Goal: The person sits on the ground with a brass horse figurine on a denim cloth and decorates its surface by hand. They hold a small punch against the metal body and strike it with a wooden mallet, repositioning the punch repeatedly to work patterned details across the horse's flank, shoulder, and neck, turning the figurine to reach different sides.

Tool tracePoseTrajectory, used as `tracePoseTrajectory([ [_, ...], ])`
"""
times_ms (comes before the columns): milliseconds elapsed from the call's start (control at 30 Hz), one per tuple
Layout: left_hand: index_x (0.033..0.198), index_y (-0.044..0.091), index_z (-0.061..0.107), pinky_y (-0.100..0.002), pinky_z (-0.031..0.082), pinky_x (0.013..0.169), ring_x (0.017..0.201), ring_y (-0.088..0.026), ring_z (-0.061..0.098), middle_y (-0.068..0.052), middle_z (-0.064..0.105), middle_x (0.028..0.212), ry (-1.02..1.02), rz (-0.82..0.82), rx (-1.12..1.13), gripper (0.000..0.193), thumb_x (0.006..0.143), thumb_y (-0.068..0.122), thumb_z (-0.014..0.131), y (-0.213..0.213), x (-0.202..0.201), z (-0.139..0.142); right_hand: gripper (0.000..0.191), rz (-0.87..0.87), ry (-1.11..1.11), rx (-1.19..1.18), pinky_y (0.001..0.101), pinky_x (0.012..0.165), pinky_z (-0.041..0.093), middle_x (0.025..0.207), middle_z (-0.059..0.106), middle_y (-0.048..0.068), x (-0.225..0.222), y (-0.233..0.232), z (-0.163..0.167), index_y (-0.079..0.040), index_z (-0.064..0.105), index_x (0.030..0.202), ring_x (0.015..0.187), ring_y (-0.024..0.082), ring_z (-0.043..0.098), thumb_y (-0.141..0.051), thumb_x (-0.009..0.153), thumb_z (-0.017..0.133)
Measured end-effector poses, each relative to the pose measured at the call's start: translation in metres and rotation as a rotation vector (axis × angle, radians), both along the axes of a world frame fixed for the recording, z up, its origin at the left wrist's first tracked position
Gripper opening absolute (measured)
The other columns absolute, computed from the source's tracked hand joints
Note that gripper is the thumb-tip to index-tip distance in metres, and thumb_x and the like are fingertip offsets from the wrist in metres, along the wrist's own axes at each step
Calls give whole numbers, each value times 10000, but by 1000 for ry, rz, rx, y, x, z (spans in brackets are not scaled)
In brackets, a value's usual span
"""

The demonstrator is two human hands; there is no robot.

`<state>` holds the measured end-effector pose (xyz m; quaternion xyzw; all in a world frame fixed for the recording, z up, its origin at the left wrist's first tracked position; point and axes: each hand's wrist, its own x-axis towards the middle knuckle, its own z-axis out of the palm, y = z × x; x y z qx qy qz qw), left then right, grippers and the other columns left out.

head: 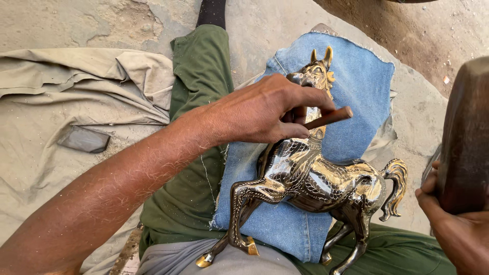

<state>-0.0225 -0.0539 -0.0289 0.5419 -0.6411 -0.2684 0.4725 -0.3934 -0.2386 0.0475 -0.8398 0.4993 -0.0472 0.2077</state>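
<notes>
Horse (316, 178) of shiny brass, lying on its side on a blue denim cloth (356, 81) across green-trousered legs (198, 76), head toward the cloth's far edge. Left hand (260, 109) bent over the horse's neck, fingers pinched tight on a thin brown chisel (331, 117). Right hand (453, 224) at the right side, fingers closed around a dark wooden mallet (466, 132). Grey flat stone (84, 139) on tan cloth (76, 86), far left.

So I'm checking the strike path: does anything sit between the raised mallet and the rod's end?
Nothing visible does. The mallet in the right hand hangs right of the rod, whose end sticks out bare past the left hand.
</notes>
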Motion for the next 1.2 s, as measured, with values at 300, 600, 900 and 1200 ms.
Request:
tracePoseTrajectory([
  [300,1295,174,675,-339,555,619,645,-136,725,-14,746,744,29,-18,-23,508,815,158,842,3,1,0,426,221,84,-185,348,815,553,1087,656,130,27,11,17,29,630,1265,958,222,659,106,850,683],
  [600,1314,173,669,-345,545,622,659,-147,743,-12,754,745,58,-21,-2,522,817,148,824,6,2,1,259,231,364,-198,331,713,546,814,621,117,62,36,36,-25,682,1093,726,221,652,52,863,772],
  [900,1298,157,674,-345,550,633,695,-155,751,-34,751,781,82,-40,-64,512,817,138,849,12,0,-3,348,176,143,-253,321,765,529,906,651,136,46,29,32,36,627,1188,784,211,650,31,873,774],
  [1200,1306,138,662,-337,552,625,665,-163,715,-36,737,769,114,7,-77,514,821,128,832,17,-3,5,243,297,30,-187,296,822,555,1018,678,98,50,32,36,-31,602,1090,911,172,678,23,915,762],
])
